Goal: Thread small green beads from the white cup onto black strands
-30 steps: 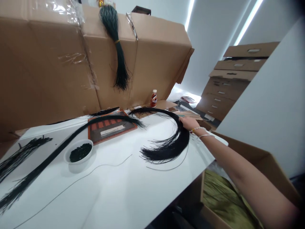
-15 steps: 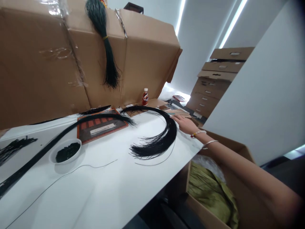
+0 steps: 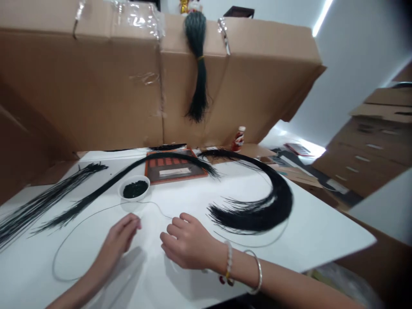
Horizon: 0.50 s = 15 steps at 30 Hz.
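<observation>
My left hand [image 3: 124,234] hovers low over the front of the white table [image 3: 151,292], thumb and fingertips pinched together. Whatever lies between them is too small to make out. Close by on its right, my right hand [image 3: 186,242] has its fingers curled in, and their tips are hidden. A thin dark wire [image 3: 96,211] loops over the table from my left forearm towards the knuckles of my right hand; whether either hand grips it is unclear. Behind my left hand stands a white bowl [image 3: 120,191] of dark green bits. A curved bundle of black wires [image 3: 257,219] lies beyond my right hand.
More dark strands [image 3: 41,201] lie at the left, and a long arched bundle [image 3: 106,182] crosses the back. Behind it are a red-framed tray [image 3: 175,178] and a small bottle [image 3: 238,139]. A tied bundle [image 3: 200,81] hangs on a large cardboard box [image 3: 128,107].
My right hand has come back from the curved black bundle to the front of the table. My left hand has entered the view, which has swung left. The thin wire has a different curve.
</observation>
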### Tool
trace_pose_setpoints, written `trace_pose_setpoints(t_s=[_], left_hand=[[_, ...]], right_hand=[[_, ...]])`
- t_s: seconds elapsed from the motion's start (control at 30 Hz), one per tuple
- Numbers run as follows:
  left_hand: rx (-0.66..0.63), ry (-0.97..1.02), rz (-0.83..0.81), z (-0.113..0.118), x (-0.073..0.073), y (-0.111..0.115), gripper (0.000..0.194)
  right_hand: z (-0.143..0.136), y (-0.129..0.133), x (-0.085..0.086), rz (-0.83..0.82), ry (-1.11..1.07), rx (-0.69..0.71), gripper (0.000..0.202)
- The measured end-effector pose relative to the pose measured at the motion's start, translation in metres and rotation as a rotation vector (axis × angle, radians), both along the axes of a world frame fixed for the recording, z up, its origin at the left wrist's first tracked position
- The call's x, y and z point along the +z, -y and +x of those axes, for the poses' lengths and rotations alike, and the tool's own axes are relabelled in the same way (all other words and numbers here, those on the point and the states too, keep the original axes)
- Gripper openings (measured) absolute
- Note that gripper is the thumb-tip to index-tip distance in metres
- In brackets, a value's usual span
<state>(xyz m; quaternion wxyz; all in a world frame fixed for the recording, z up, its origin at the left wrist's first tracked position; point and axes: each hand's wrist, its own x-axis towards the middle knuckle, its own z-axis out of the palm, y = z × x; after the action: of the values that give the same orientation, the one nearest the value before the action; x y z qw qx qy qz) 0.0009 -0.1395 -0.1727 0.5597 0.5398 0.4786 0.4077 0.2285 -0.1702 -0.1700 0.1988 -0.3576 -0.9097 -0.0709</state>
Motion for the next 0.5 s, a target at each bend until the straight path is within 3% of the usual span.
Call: trace_pose_setpoints(t_s=[0.1,0.23,0.37,0.5], left_hand=[[-0.069,0.006,0.023,0.023,-0.011,-0.016,0.036],[-0.134,0.026,-0.02,0.035,-0.024,-0.025,0.039],[-0.205,0.044,-0.048,0.033,-0.033,-0.032,0.037],[-0.267,0.066,-0.072,0.03,-0.039,-0.038,0.035]], right_hand=[[-0.025,-0.017,-0.006,-0.345,-0.327,-0.14,0.019],[-0.031,-0.031,-0.02,-0.772,-0.702,-0.288,0.016],[-0.033,-0.035,-0.036,-0.967,-0.878,-0.259,0.02],[-0.035,-0.036,-0.039,-1.038,-1.02,-0.213,0.026]])
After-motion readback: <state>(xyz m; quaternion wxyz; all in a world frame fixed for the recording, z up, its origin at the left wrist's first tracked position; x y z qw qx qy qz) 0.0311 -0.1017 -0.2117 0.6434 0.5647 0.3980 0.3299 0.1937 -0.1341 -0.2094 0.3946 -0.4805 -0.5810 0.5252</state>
